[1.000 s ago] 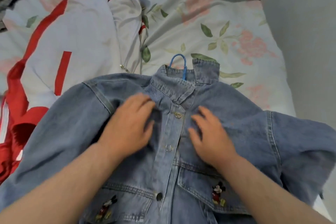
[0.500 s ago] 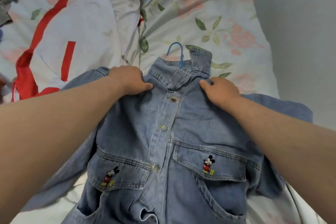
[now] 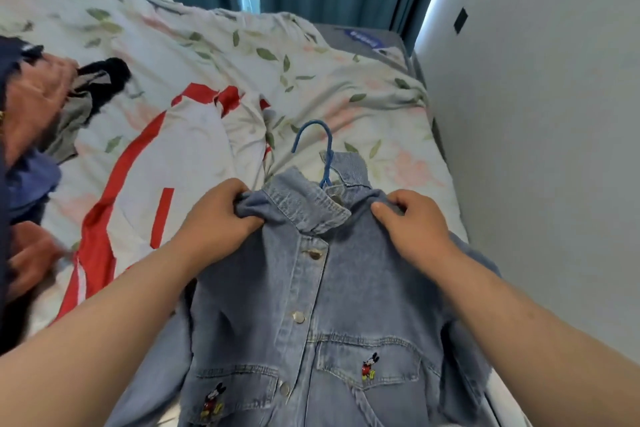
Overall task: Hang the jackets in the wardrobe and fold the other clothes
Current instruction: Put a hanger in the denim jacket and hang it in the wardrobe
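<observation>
The bed [image 3: 363,80], under a rumpled floral cover, carries everything. The denim jacket [image 3: 363,288] lies front-up at its near edge beside the wall, buttoned down the front, collar pointing away. A red-and-white garment [image 3: 194,149] sprawls just to its left, and a blurred heap of other clothes [image 3: 31,114] sits at the far left. The left grip [image 3: 221,215] is closed on a bunch of denim at one shoulder beside the collar; the right grip [image 3: 412,222] pinches the other shoulder the same way. A blue hanger hook [image 3: 313,135] pokes out of the neck. The denim looks thick and fairly heavy, limp yet not slippery, so it should sag from the shoulders when lifted; the hook is probably the surest place to take hold for carrying it to the wardrobe.
</observation>
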### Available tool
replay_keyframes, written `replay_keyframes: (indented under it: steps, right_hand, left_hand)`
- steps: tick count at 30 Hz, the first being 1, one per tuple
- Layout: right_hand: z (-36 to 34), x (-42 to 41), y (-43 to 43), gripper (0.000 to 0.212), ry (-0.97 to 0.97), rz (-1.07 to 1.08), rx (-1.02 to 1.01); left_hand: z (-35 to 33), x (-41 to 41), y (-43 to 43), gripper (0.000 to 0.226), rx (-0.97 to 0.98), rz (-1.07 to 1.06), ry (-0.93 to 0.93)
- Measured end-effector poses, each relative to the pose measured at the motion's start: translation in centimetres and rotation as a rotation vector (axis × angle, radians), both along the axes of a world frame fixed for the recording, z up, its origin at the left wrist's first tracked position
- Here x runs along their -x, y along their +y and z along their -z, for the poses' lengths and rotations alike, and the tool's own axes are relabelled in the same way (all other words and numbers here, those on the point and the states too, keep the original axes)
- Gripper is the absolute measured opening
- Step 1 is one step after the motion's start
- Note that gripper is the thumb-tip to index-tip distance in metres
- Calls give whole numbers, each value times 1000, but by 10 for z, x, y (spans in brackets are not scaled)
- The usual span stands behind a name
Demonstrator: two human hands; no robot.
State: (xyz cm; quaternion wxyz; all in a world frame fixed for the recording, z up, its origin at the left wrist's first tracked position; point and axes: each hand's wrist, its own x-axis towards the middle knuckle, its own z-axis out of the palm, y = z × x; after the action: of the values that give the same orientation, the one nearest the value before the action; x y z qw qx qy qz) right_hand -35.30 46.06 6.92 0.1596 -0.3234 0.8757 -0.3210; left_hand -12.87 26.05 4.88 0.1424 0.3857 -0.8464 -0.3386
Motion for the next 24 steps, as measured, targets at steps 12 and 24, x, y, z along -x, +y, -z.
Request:
replay_keyframes:
  steps: [12, 24]
  right_hand:
    - [-227, -51, 51, 22, -24, -31, 181]
    - [-452, -107, 69, 19, 126, -15, 383]
  left_hand:
    - [-257, -69, 36, 35, -64, 235, -20]
    - [-463, -99, 70, 17, -70, 213, 215]
